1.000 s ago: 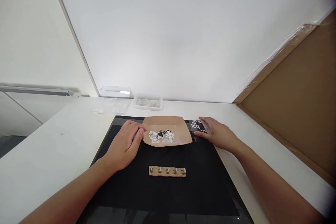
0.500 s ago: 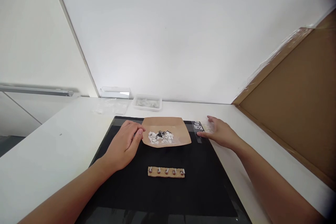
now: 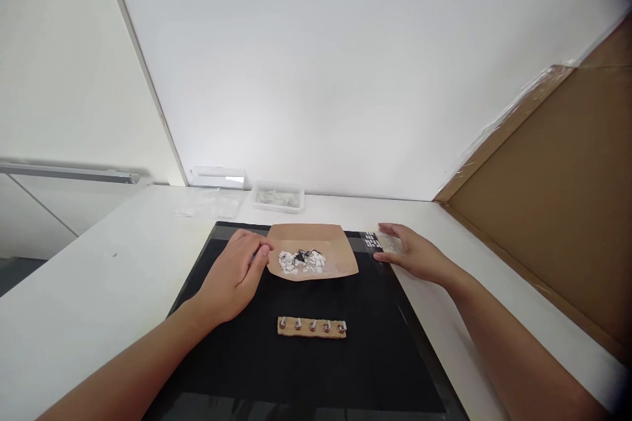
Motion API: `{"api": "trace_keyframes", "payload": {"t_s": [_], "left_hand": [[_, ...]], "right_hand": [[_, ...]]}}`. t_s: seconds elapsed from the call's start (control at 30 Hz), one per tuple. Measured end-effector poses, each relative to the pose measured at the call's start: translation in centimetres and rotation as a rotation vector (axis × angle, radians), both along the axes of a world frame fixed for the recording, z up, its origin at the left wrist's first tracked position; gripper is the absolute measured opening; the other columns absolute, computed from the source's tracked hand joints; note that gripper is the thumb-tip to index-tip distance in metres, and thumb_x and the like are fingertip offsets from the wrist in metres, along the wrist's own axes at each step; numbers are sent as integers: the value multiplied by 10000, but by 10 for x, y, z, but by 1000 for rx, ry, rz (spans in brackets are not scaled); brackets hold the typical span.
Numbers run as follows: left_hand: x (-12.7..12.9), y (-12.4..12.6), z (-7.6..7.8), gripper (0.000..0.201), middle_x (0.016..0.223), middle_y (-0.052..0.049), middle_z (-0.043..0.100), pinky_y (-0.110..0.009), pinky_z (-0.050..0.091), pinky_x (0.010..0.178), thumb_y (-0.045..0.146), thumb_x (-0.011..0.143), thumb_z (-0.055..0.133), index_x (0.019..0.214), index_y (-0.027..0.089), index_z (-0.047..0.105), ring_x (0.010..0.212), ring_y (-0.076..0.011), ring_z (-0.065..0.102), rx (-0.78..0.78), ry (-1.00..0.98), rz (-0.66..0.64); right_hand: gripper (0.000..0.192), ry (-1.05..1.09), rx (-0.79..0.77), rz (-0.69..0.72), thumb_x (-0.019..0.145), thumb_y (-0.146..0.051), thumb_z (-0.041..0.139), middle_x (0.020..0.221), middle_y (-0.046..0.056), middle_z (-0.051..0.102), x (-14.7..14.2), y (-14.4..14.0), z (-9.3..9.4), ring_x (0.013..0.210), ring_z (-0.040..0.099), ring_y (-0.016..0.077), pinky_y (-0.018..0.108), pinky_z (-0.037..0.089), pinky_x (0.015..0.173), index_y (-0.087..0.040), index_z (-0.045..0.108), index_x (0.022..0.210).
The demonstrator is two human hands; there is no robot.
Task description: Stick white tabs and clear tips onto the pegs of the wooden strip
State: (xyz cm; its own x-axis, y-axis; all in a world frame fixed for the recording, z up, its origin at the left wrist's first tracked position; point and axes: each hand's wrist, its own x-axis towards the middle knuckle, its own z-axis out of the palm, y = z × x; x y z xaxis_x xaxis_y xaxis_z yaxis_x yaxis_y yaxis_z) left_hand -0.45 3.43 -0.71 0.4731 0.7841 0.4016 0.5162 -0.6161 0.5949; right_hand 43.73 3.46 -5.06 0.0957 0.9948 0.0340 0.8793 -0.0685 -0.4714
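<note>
My left hand (image 3: 241,271) is at the left rim of a brown paper tray (image 3: 340,251), fingers bent together, with thumb and index finger closed at that rim. Small white pieces (image 3: 296,263) and a few thin black bits (image 3: 301,255) lie in the tray. At the mat's far right corner, my right hand (image 3: 412,253) is open, thumb and fingers apart around a clear plastic packet (image 3: 391,243). Beside its thumb is a dark card with white marks (image 3: 370,241). In front of the tray lies a brown strip (image 3: 306,333) bearing several shiny round pieces, each with a white stub.
Under these lies a black mat (image 3: 296,371) on a white table (image 3: 93,283). A translucent tub (image 3: 278,198) and clear plastic bags (image 3: 207,200) stand at the back left. White wall panels close off the back, and a cardboard panel (image 3: 548,191) leans at right.
My right hand has moved slightly to the left, its fingers now nearer the dark card and over the clear packet. My left hand keeps its place at the tray. The view has tilted slightly.
</note>
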Motion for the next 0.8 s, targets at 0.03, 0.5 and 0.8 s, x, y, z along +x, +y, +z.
{"api": "trace_keyframes", "payload": {"t_s": [0.03,0.5,0.8], "left_hand": [[0,0,0,341,1026,-66,683,-431,481,950,385,1139,349,1064,218,637,1093,-264,561,0,1,0],[-1,-2,0,319,1063,-71,695,-433,488,973,379,1136,359,1098,220,634,1117,-270,573,-14,9,5],[0,-4,2,343,1014,-56,669,-416,491,937,379,1140,330,1016,228,612,1082,-260,555,-36,-1,-15]], "right_hand": [[876,-2,3,2,805,-634,739,1602,144,550,1,0,0,1477,526,367,502,456,1220,-226,474,1534],[787,-196,3,-255,964,-778,396,1652,204,437,24,4,-19,1531,413,442,774,76,1269,-228,470,1522],[712,-206,14,-393,971,-704,403,1576,265,476,42,4,-15,1458,490,464,802,61,1241,-162,546,1410]]}}
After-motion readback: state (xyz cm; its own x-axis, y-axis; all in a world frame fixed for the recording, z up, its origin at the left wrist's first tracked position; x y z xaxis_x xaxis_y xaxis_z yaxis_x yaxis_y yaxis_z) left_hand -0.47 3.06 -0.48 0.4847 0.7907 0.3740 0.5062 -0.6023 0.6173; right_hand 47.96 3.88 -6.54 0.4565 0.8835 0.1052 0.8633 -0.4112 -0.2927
